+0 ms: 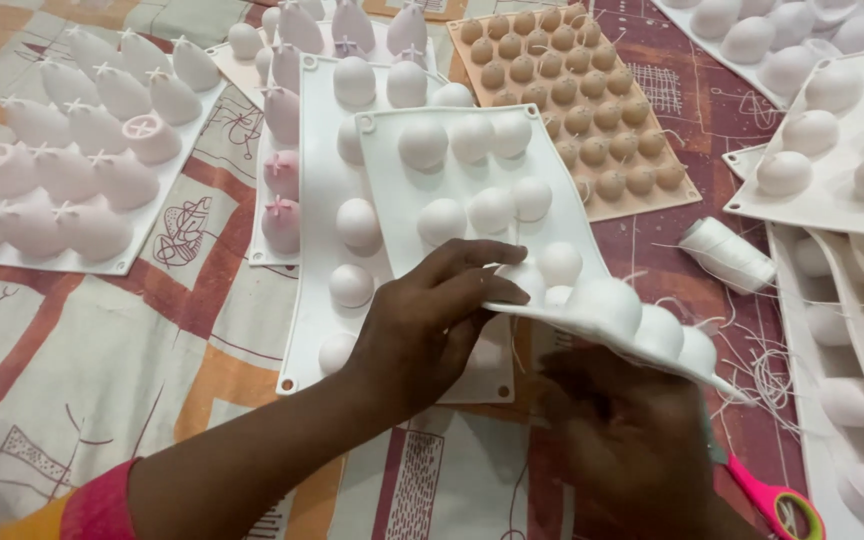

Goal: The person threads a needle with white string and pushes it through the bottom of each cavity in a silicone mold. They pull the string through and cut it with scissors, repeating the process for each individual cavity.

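Single head view, looking steeply down from close above, over both hands onto white silicone mould [472, 190] and patterned cloth [82, 350]; forearms entering at bottom edge.

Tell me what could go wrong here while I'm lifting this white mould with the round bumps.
The white silicone mould with round domes is bent up at its near edge, held by the left hand and right hand; flexing further might crack whatever fills the domes. Loose white threads beside it could snag. The pink-handled scissors lie close to the right wrist.
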